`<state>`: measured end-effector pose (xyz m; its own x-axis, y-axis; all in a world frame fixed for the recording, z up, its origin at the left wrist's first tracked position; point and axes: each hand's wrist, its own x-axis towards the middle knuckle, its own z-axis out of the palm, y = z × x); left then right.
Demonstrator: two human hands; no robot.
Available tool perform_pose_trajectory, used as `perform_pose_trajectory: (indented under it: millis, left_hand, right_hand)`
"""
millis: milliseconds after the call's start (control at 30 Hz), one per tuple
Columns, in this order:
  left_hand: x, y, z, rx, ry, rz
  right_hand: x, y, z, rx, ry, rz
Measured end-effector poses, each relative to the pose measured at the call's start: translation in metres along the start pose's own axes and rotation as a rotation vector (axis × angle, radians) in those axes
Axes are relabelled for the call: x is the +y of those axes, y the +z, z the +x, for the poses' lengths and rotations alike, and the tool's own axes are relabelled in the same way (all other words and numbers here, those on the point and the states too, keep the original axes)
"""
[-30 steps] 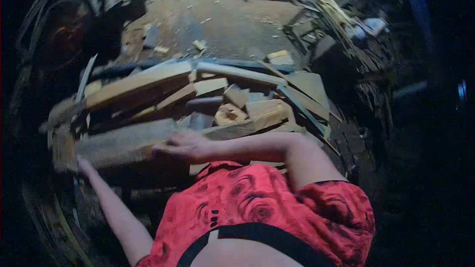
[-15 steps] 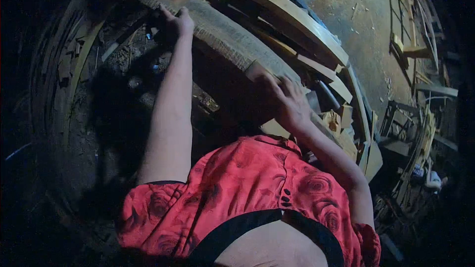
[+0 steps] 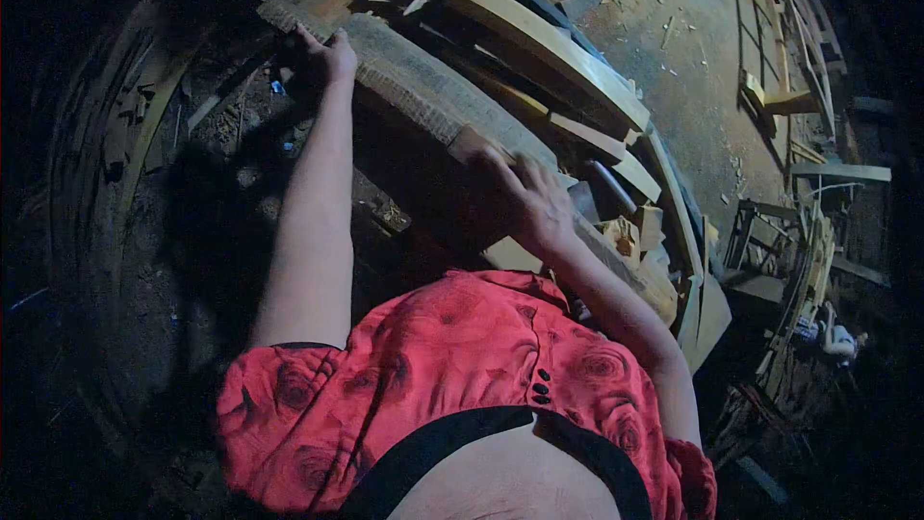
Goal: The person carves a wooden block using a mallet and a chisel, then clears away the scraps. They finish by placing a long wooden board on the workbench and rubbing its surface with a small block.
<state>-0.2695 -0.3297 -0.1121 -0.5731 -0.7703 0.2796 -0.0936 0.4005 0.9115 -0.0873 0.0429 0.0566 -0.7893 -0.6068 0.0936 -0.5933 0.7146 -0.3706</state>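
A thick, rough timber (image 3: 414,72) runs from the upper left down to the right in front of me. Near its upper-left part, my left hand (image 3: 327,53) touches the near edge, its thumb and a finger spread apart. My right hand (image 3: 539,202) is further right and lower, its fingers curled over a small wood block (image 3: 472,144) that rests against the timber's edge. Motion blurs these fingers a little, and the underside of the hand is in shadow.
Long curved boards (image 3: 549,39) lie beyond the timber. Wood offcuts (image 3: 626,236) sit right of my right hand. Further right are a stool-like wooden frame (image 3: 765,241) and a person (image 3: 837,342). Dark rubble covers the ground at left.
The whole view has shifted, so timber, boards and both hands appear slightly further left. Both hands keep about the same places along the timber.
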Motion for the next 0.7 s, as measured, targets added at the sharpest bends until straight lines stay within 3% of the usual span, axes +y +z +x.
perform_pose_trajectory:
  millis: [67,133,333,400,467,667,700]
  left_hand:
    - [0.03,-0.007,-0.009,0.026,-0.072,-0.201]
    - [-0.007,0.004,0.006,0.03,-0.046,-0.171]
    - [-0.008,-0.001,0.007,0.077,0.012,0.236]
    - [0.011,-0.006,-0.002,-0.023,-0.031,0.069]
    - [0.018,-0.005,-0.004,0.033,-0.048,0.121]
    - [0.017,0.003,-0.008,0.093,-0.023,-0.148]
    - [0.032,-0.005,-0.011,0.055,-0.061,0.128]
  right_hand:
    - [0.023,-0.01,-0.052,0.084,-0.014,-0.08]
    - [0.032,-0.034,-0.101,0.08,0.083,-0.114]
    - [0.072,-0.048,-0.194,0.125,0.164,-0.077]
    - [0.076,-0.045,-0.19,0.109,0.173,-0.073]
    - [0.072,-0.039,-0.169,0.1,0.149,-0.075]
    - [0.031,-0.01,-0.034,-0.005,0.135,-0.013]
    - [0.015,-0.013,-0.004,-0.07,0.157,0.015]
